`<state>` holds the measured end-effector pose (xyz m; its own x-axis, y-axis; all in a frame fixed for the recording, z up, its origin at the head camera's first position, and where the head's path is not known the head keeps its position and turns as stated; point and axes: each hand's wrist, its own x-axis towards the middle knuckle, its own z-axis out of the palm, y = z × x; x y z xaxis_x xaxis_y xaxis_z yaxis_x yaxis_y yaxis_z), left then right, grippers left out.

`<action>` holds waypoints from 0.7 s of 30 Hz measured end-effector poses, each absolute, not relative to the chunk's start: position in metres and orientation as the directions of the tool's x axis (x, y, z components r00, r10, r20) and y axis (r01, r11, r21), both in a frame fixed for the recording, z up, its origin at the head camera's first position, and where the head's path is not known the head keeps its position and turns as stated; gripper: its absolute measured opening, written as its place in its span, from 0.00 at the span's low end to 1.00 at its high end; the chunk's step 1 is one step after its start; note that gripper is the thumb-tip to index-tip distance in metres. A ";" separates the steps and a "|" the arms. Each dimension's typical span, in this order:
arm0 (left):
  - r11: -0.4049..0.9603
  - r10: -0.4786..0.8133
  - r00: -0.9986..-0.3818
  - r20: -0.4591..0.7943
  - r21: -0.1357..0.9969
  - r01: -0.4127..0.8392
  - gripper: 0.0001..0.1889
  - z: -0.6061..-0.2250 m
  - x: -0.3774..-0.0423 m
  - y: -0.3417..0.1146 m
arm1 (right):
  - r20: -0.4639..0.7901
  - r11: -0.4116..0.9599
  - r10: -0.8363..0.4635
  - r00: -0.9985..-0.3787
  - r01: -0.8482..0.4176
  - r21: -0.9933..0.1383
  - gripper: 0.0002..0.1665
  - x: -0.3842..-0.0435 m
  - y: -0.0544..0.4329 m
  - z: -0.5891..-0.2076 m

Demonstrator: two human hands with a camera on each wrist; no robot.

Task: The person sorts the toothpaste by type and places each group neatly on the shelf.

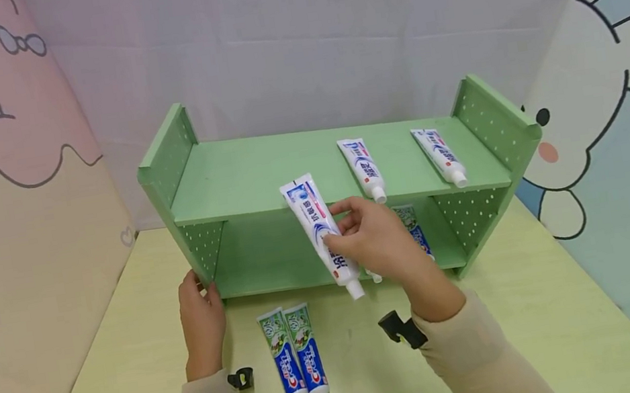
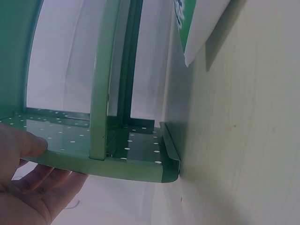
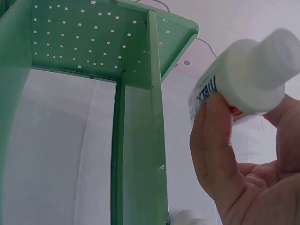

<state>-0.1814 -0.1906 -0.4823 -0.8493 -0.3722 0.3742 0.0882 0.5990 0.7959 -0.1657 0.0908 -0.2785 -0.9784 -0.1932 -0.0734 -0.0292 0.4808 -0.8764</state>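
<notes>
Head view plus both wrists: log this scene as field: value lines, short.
right grip: holds white toothpaste tube, cap end toward the person
left grip: holds green shelf by the left side panel's edge
upper tier: two white tubes, apart, right half, caps frontward
lower tier: green-and-blue tube, partly hidden; white cap near the front edge
table: two Crest tubes, side by side, caps toward the person
unclear: lower-tier count, partly blocked from the head view
</notes>
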 end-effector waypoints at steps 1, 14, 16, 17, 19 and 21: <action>0.599 -0.372 -0.848 0.378 0.796 0.092 0.21 -0.483 -0.182 -0.191 | -0.071 0.482 -0.190 -0.979 -0.030 -0.876 0.25 -0.168 0.090 -0.277; 0.603 -0.374 -0.850 0.372 0.794 0.082 0.21 -0.487 -0.185 -0.192 | -0.074 0.529 -0.149 -0.986 -0.016 -0.848 0.26 -0.187 0.087 -0.270; 0.601 -0.376 -0.850 0.370 0.795 0.081 0.21 -0.487 -0.185 -0.192 | -0.071 0.542 -0.140 -0.988 -0.017 -0.840 0.26 -0.189 0.086 -0.268; 0.600 -0.376 -0.850 0.369 0.796 0.079 0.21 -0.487 -0.185 -0.192 | -0.071 0.547 -0.138 -0.988 -0.016 -0.837 0.26 -0.190 0.086 -0.267; 0.598 -0.376 -0.851 0.368 0.798 0.080 0.21 -0.487 -0.186 -0.192 | -0.073 0.561 -0.130 -0.989 -0.012 -0.828 0.26 -0.192 0.085 -0.266; 0.597 -0.375 -0.851 0.368 0.798 0.082 0.21 -0.487 -0.186 -0.192 | -0.078 0.573 -0.121 -0.990 -0.005 -0.819 0.26 -0.195 0.084 -0.264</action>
<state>-0.1857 -0.1922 -0.4870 -0.8507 -0.3751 0.3682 0.0818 0.5975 0.7977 -0.1945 0.0839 -0.2644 -0.9895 -0.1214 -0.0784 -0.0054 0.5731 -0.8195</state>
